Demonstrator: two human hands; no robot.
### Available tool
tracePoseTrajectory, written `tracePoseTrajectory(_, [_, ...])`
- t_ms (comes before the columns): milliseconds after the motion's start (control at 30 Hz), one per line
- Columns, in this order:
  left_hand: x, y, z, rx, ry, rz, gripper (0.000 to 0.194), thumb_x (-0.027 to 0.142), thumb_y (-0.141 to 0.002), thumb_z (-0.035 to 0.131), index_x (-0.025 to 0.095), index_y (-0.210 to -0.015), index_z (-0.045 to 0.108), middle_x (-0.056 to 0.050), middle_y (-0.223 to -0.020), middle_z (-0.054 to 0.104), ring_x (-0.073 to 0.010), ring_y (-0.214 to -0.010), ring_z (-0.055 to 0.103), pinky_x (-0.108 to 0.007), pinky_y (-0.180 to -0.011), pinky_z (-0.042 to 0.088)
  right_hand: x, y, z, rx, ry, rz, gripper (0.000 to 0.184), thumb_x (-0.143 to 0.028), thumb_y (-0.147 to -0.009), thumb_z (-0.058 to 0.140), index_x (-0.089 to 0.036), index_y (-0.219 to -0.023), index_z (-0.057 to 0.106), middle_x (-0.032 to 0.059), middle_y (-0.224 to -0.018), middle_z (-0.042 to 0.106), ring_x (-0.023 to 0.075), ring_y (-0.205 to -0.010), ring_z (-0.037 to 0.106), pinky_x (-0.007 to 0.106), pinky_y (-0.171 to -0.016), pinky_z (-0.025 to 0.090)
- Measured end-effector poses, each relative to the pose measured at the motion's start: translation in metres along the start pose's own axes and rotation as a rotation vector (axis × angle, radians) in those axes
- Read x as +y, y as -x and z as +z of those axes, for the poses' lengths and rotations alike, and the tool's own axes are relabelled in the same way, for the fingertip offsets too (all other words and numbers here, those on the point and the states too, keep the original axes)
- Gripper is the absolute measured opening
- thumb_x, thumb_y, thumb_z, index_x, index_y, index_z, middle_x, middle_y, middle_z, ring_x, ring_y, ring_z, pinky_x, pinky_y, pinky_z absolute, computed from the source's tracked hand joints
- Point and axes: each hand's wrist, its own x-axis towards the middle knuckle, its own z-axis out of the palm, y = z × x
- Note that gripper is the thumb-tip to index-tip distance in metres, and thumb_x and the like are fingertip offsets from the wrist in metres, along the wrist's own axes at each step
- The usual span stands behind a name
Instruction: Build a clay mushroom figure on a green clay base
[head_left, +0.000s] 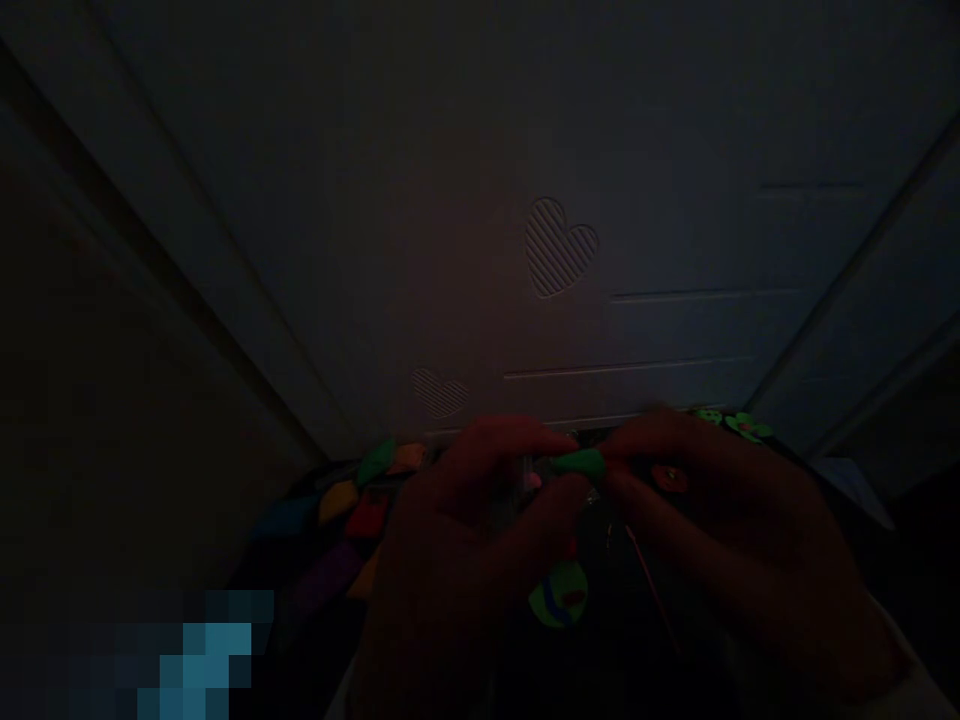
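In dim light, a small lump of green modelling clay (583, 463) sits between my two hands. My left hand (457, 540) pinches its left part between thumb and forefinger. From the other side, the closed fingertips of my right hand (720, 530) grip its right end. A clear item with a pink bit (532, 480) shows inside my left hand, too dark to name. Below the hands lies a round yellow-green piece (559, 600) with blue and red marks. A thin pink stick (654, 590) lies near my right hand.
Several coloured clay blocks, among them a red one (367, 514) and a purple one (328, 578), lie at the left. A small orange-red flower shape (670, 478) and green flower shapes (748, 428) are at the right. Behind rises a pale panel (450, 220) with embossed hearts.
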Motion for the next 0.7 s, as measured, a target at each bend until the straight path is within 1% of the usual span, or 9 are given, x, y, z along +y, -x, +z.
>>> tracePoseTrajectory(167, [-0.0005, -0.0006, -0.0003, -0.003, -0.08, 0.035, 0.014, 0.03, -0.069, 0.066, 0.031, -0.082, 0.062, 0.007, -0.085, 0.063, -0.0098, -0.076, 0.06, -0.017, -0.064, 0.046, -0.0019, -0.0012, 0.0014, 0.029, 0.02, -0.022, 0.013, -0.017, -0.077, 0.055, -0.026, -0.087, 0.054, -0.0115, -0.08, 0.056, -0.0016, -0.074, 0.052, 0.007, -0.066, 0.039])
tracePoseTrajectory(333, [-0.0019, 0.0009, 0.0012, -0.013, -0.059, 0.032, 0.013, 0.029, -0.07, 0.065, 0.032, -0.082, 0.061, 0.007, -0.086, 0.062, -0.0107, -0.079, 0.059, -0.02, -0.067, 0.046, -0.0038, -0.0007, 0.0001, 0.029, 0.049, -0.026, 0.015, -0.016, -0.077, 0.055, -0.026, -0.089, 0.054, -0.0111, -0.08, 0.056, -0.0012, -0.075, 0.052, 0.008, -0.068, 0.039])
tracePoseTrajectory(433, [-0.0019, 0.0013, 0.0014, -0.004, -0.063, 0.053, 0.011, 0.029, -0.071, 0.064, 0.032, -0.081, 0.061, 0.007, -0.086, 0.062, -0.0108, -0.079, 0.059, -0.021, -0.068, 0.045, -0.0043, 0.0006, -0.0007, 0.031, 0.061, -0.026, 0.014, -0.016, -0.077, 0.055, -0.025, -0.088, 0.054, -0.0106, -0.08, 0.056, -0.0007, -0.074, 0.052, 0.009, -0.065, 0.039])
tracePoseTrajectory(533, [-0.0012, 0.0012, 0.0004, -0.001, -0.073, 0.044, 0.01, 0.029, -0.071, 0.064, 0.03, -0.08, 0.061, 0.007, -0.084, 0.062, -0.0117, -0.079, 0.059, -0.022, -0.069, 0.045, -0.0047, 0.0008, -0.0002, 0.041, 0.064, -0.031, 0.014, -0.016, -0.077, 0.055, -0.025, -0.087, 0.054, -0.0112, -0.081, 0.056, -0.001, -0.074, 0.051, 0.009, -0.064, 0.038])
tracePoseTrajectory(700, [0.0004, 0.0013, 0.0016, 0.008, -0.01, 0.015, 0.009, 0.028, -0.07, 0.064, 0.028, -0.079, 0.061, 0.005, -0.083, 0.062, -0.0127, -0.078, 0.059, -0.022, -0.067, 0.045, -0.0047, -0.0005, 0.0007, 0.03, 0.076, -0.026, 0.013, -0.018, -0.077, 0.055, -0.025, -0.088, 0.054, -0.0109, -0.081, 0.056, 0.0, -0.075, 0.051, 0.01, -0.071, 0.038])
